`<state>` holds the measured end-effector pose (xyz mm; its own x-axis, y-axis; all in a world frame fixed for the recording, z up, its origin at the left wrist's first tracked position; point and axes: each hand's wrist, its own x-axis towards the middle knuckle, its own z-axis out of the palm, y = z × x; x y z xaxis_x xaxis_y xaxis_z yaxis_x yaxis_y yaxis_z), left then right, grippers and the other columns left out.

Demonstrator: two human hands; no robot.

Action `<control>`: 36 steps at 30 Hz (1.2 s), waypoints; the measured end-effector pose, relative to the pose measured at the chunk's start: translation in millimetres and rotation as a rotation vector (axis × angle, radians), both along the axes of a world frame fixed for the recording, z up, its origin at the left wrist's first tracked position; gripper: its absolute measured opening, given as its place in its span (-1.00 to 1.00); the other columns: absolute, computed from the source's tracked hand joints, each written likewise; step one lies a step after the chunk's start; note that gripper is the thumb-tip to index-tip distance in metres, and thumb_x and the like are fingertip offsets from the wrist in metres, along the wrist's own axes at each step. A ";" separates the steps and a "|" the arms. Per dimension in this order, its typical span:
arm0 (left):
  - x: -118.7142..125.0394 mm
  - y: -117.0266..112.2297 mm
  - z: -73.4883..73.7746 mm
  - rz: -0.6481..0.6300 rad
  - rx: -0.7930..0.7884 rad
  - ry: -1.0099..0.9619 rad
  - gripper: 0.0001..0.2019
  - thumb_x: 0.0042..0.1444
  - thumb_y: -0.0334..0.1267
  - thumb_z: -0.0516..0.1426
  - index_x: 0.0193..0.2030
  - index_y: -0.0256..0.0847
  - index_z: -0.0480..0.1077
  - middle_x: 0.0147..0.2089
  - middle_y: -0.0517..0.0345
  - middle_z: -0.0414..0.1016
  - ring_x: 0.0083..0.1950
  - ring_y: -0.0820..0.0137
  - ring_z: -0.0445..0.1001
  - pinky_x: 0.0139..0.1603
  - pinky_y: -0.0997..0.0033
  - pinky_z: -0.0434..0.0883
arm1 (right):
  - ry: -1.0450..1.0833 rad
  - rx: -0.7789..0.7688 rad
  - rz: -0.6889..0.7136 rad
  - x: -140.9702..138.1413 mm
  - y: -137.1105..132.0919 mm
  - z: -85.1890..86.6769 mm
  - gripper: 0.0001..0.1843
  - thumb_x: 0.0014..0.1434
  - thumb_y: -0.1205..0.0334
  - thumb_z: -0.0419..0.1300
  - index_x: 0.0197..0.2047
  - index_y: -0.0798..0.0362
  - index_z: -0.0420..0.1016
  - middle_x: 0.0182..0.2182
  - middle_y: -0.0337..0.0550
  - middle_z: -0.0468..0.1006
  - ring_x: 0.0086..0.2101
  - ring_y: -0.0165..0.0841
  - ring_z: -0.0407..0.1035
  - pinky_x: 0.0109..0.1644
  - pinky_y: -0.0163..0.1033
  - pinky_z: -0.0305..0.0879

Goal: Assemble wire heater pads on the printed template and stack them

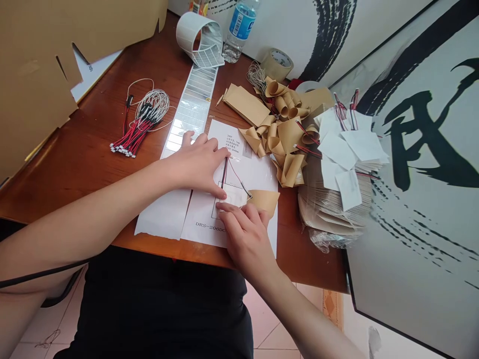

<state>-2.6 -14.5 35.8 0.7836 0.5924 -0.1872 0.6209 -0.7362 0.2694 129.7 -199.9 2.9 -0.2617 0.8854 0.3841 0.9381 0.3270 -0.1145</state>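
My left hand lies over a printed white sheet on the wooden desk, its fingers curled and a fingertip pressing a thin red-and-black wire down on the paper. My right hand rests just below it, fingers flat and together, pressing a small white square patch whose brown backing paper is peeled off to the right. The two hands almost touch at the patch.
A bundle of red, black and white wires lies at the left beside a strip of labels. Curled brown backings and a stack of finished patches lie at the right. A water bottle, tape roll and cardboard stand around.
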 end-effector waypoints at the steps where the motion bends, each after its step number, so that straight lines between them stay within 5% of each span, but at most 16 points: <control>1: -0.5 1.3 0.3 -0.001 -0.027 -0.007 -0.01 -0.01 0.40 0.18 0.48 -0.14 0.23 0.31 -0.21 0.36 0.40 -0.18 0.18 0.47 -0.27 -0.13 | 0.001 -0.004 -0.001 0.4 0.0 0.0 -0.64 0.27 0.70 0.04 -0.14 0.02 0.40 -0.01 -0.19 0.72 -0.29 -0.27 0.25 -0.16 -0.14 0.02; 6: -0.7 4.6 0.6 0.031 -0.082 -0.020 -0.10 0.10 0.37 0.10 0.47 -0.11 0.25 0.36 -0.19 0.33 0.41 -0.18 0.19 0.46 -0.24 -0.10 | 0.016 -0.021 -0.010 1.4 -0.3 -0.7 -0.66 0.29 0.68 0.07 -0.14 0.01 0.41 0.03 -0.21 0.71 -0.28 -0.27 0.25 -0.14 -0.13 0.02; 20: 1.6 1.8 -2.7 0.038 -0.051 -0.041 -0.03 -0.06 0.30 0.24 0.45 -0.15 0.26 0.32 -0.19 0.35 0.38 -0.20 0.19 0.45 -0.24 -0.11 | 0.041 -0.019 0.015 2.0 0.1 0.5 -0.66 0.27 0.69 0.08 -0.16 0.04 0.44 0.01 -0.19 0.71 -0.28 -0.28 0.22 -0.16 -0.13 0.03; 26: 0.1 1.9 -3.3 0.030 -0.044 -0.043 -0.08 0.01 0.30 0.20 0.46 -0.12 0.26 0.32 -0.17 0.35 0.39 -0.19 0.20 0.46 -0.25 -0.12 | 0.092 -0.002 0.019 2.9 -2.1 -0.1 -0.67 0.32 0.64 0.11 -0.03 0.04 0.49 0.00 -0.15 0.71 -0.24 -0.30 0.28 -0.13 -0.12 0.08; 36: -1.6 -0.9 -2.3 -0.003 -0.027 -0.020 0.09 -0.10 0.46 0.21 0.48 -0.15 0.22 0.34 -0.24 0.33 0.39 -0.23 0.18 0.44 -0.22 -0.09 | 0.049 0.033 -0.049 2.1 -3.6 -2.0 -0.69 0.33 0.59 0.10 -0.11 0.01 0.55 -0.36 -0.17 0.45 -0.30 -0.31 0.21 -0.20 -0.17 0.07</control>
<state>-4.3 -15.5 33.6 0.7891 0.5851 -0.1871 0.6130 -0.7302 0.3017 131.9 -203.5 0.9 -0.1988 0.8835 0.4241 0.9466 0.2852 -0.1505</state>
